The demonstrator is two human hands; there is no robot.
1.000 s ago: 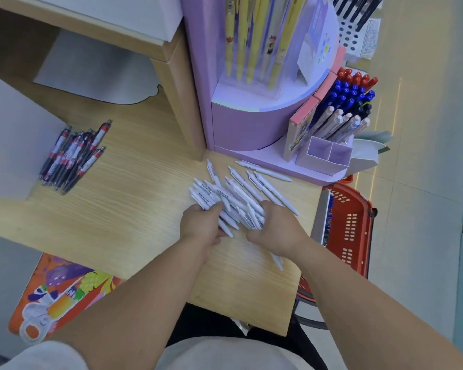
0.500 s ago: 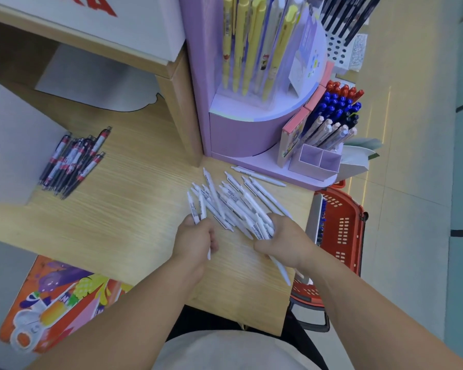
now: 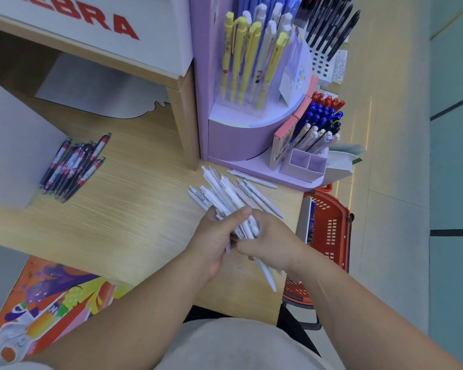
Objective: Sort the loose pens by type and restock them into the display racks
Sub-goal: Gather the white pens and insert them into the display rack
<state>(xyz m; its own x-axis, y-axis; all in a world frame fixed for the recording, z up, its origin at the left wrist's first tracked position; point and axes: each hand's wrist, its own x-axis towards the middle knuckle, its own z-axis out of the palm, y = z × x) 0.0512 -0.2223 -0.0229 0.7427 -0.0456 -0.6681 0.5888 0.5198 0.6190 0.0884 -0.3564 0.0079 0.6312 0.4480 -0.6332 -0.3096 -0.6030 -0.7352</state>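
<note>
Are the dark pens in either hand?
No: dark pens lie apart on the counter; left hand and right hand grip white pens.

- white pens [image 3: 226, 194]: fanned bundle, gripped at its near end; a few lie loose just beside it.
- black red-banded pens [image 3: 74, 166]: heaped well apart, far left.
- lilac display rack [image 3: 233, 141]: upright behind.

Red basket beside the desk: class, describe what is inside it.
Inside the red basket a pale box holding blue items shows; the desk covers the rest.
</note>
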